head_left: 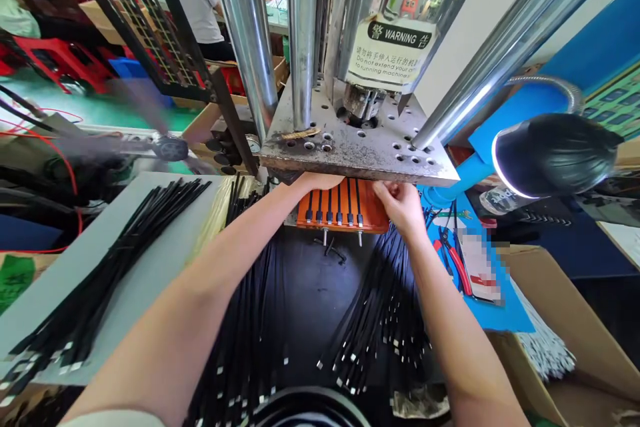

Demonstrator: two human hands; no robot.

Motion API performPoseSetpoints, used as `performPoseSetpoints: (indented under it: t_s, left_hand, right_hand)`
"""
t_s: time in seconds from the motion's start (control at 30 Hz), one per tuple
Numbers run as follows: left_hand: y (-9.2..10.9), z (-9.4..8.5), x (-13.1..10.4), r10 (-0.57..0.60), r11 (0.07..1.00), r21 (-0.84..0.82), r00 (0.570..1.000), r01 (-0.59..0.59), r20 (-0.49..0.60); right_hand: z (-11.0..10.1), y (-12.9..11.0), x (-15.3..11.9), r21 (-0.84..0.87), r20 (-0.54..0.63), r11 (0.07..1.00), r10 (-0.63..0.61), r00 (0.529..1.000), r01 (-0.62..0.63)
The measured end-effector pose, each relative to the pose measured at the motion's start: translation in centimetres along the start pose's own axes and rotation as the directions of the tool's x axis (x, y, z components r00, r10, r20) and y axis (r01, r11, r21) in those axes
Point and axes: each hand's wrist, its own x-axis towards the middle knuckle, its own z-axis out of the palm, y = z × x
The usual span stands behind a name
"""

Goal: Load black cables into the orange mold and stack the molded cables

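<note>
An orange fixture (370, 210) sits under the metal press plate (350, 150), with several black cables (329, 203) lying side by side in it, their connectors toward me. My left hand (325, 181) reaches under the plate at the fixture's left; its fingers are hidden. At the fixture's right edge is my right hand (397, 200), thumb and fingers pressed together; what they hold, if anything, is too small to name. Bundles of black cables with silver tips hang below on both sides, one (385, 307) beneath my right wrist.
Steel columns (250, 33) rise around the plate. A black lamp (555, 153) and red-handled pliers (457, 263) are at right, above a cardboard box (565, 300). More black cables (125, 247) lie on the grey board at left. People sit in the left background.
</note>
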Motion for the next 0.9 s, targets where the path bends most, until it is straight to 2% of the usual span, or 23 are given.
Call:
performPoseSetpoints:
  t_s: [0.03,0.1,0.17,0.23,0.3,0.37,0.47,0.57,0.63,0.7,0.77,0.83,0.9]
  left_hand:
    - [-0.3,-0.2,-1.3,-0.037,0.999,0.016,0.999,0.037,-0.015]
    - [-0.9,-0.5,-4.9,-0.156,0.983,0.091,0.986,0.162,-0.061]
    - [-1.3,-0.6,-9.2,-0.298,0.925,0.218,0.95,0.313,-0.097]
    - [-1.3,-0.5,-12.8,-0.39,0.855,0.362,0.921,0.371,-0.022]
    - [-1.2,-0.1,-14.8,-0.448,0.808,0.471,0.888,0.353,0.104]
    - [-1.2,0.2,-15.4,-0.494,0.786,0.512,0.851,0.348,0.181]
    - [-1.9,-0.1,-14.8,-0.534,0.799,0.433,0.823,0.418,0.192]
    - [-2.8,-1.4,-14.5,-0.54,0.822,0.288,0.832,0.491,0.125]
    - [-2.8,-2.5,-14.6,-0.498,0.86,0.168,0.864,0.481,0.075]
    - [-2.0,-3.6,-14.7,-0.409,0.912,-0.015,0.91,0.411,0.068]
    - [-0.1,-4.7,-14.4,-0.31,0.914,-0.243,0.946,0.325,0.098]
    - [2.3,-5.6,-13.6,-0.245,0.855,-0.436,0.96,0.281,0.136]
    - [4.8,-6.3,-12.6,-0.194,0.803,-0.545,0.971,0.239,0.14]
  right_hand:
    - [-1.1,1.4,-1.2,-0.024,-0.015,1.0,0.01,1.0,-0.01]
    - [-3.0,4.1,-3.6,-0.24,0.007,0.968,0.071,0.997,-0.067]
    - [-4.0,6.1,-5.7,-0.492,0.088,0.859,0.215,0.973,-0.145]
    - [-3.9,7.1,-7.1,-0.608,0.163,0.774,0.336,0.928,-0.174]
    - [-3.2,7.1,-7.7,-0.597,0.203,0.779,0.378,0.903,-0.192]
    - [-2.4,6.8,-7.7,-0.529,0.208,0.818,0.38,0.901,-0.223]
    - [-2.4,6.7,-7.7,-0.406,0.173,0.868,0.38,0.909,-0.286]
    - [-3.3,6.6,-8.2,-0.266,0.036,0.912,0.332,0.943,-0.311]
    - [-4.0,5.8,-8.9,-0.064,-0.032,0.959,0.276,0.961,-0.277]
    - [-4.4,4.1,-9.6,0.199,0.041,0.954,0.219,0.975,-0.223]
    - [-4.5,1.6,-10.4,0.376,0.198,0.91,0.108,0.974,-0.177]
    - [-4.3,-1.3,-11.0,0.434,0.3,0.894,-0.029,0.954,-0.109]
    - [-4.0,-4.0,-11.3,0.476,0.333,0.879,-0.133,0.933,-0.044]
